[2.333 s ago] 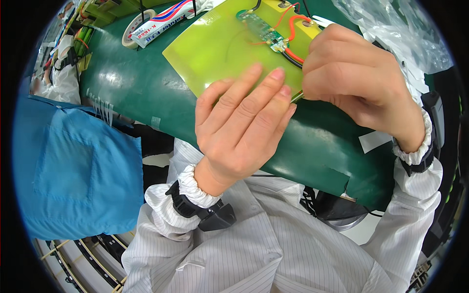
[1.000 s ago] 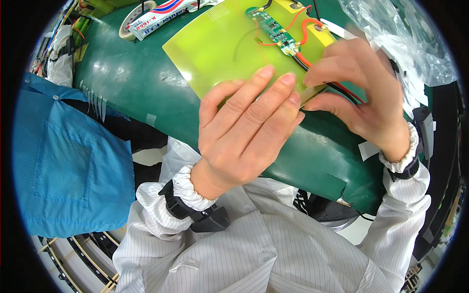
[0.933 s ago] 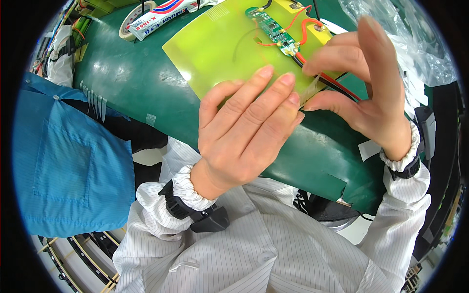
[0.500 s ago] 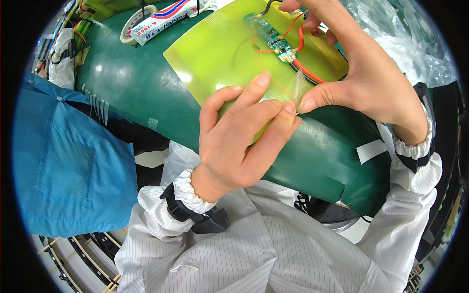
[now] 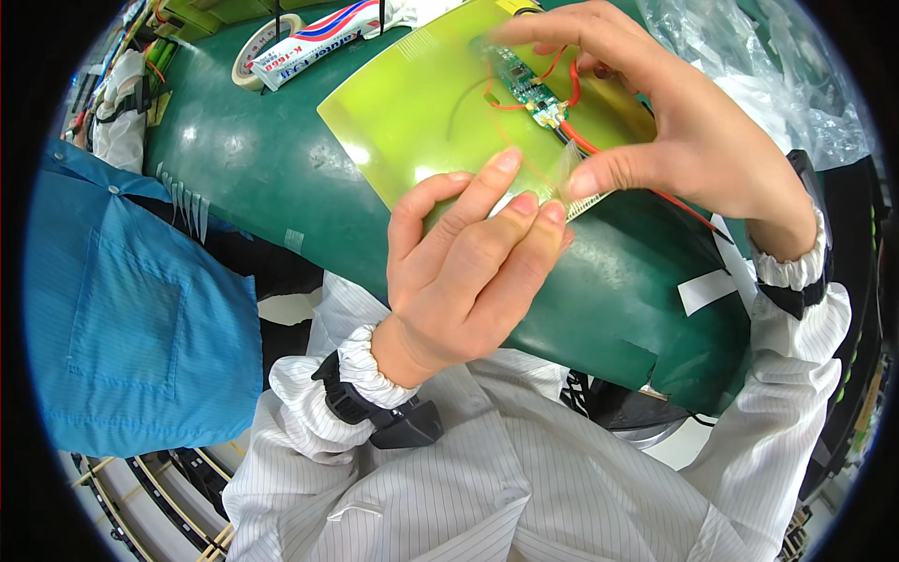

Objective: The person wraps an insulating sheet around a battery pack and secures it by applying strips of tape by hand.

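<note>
A glossy yellow-green sheet [image 5: 389, 122] lies tilted on the green mat. My left hand [image 5: 473, 258] rests on its near edge, fingers stretched out and pressing down. On the sheet's right half is a narrow green circuit board [image 5: 524, 86] with red and black wires [image 5: 582, 140]. A strip of clear tape [image 5: 568, 167] stands by my left fingertips. My right hand [image 5: 670, 131] arches over the board, thumb and fingers wide apart. Its thumb touches down beside the tape, near a striped edge marking; the blurred index finger is over the board's far end, contact unclear.
A roll of tape [image 5: 247, 66] and a white tube [image 5: 314, 45] lie at the far left of the green mat [image 5: 225, 131]. Clear plastic bags [image 5: 796, 84] are at the far right. Tape strips [image 5: 192, 206] hang on the left edge. Blue cloth [image 5: 169, 309] is beside me.
My right index finger has swung left to the board's far end. The right thumb has lifted slightly from my left fingertips, uncovering the striped edge marking. The sheet has shifted slightly.
</note>
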`<state>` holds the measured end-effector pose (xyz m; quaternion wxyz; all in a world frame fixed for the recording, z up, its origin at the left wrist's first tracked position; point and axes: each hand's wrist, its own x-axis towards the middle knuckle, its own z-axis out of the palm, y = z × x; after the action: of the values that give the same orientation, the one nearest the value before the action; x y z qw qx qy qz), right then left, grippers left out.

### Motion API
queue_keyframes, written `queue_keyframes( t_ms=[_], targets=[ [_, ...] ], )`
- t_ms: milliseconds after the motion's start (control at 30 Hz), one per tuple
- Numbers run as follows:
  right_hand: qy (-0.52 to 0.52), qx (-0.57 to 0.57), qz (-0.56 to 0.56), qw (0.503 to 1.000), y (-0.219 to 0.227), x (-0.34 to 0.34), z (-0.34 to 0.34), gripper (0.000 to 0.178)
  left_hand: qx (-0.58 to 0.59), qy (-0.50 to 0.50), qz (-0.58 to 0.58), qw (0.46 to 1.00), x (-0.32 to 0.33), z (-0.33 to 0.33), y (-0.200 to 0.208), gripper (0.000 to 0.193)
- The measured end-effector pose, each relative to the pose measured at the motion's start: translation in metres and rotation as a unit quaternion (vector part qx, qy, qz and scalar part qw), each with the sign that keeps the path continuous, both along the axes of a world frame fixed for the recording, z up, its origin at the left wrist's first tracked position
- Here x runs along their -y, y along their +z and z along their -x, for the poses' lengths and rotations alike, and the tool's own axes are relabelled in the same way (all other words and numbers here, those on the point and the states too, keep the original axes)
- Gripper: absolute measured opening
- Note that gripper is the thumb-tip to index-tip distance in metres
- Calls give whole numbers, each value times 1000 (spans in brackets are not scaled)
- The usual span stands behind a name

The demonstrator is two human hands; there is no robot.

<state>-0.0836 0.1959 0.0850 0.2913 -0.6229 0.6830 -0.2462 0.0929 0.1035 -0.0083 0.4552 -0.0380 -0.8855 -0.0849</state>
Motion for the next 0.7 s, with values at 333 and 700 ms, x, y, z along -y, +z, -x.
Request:
queue_keyframes(
  t_ms=[333, 700],
  targets=[
    [-44, 76, 102, 991, -23, -5, -6, 16, -5, 1, 1, 1000, -2, 2, -2, 10],
    [15, -63, 172, 983, -30, -5, -1, 12, -12, -12, 3, 1000, 1, 3, -4, 9]
  ],
)
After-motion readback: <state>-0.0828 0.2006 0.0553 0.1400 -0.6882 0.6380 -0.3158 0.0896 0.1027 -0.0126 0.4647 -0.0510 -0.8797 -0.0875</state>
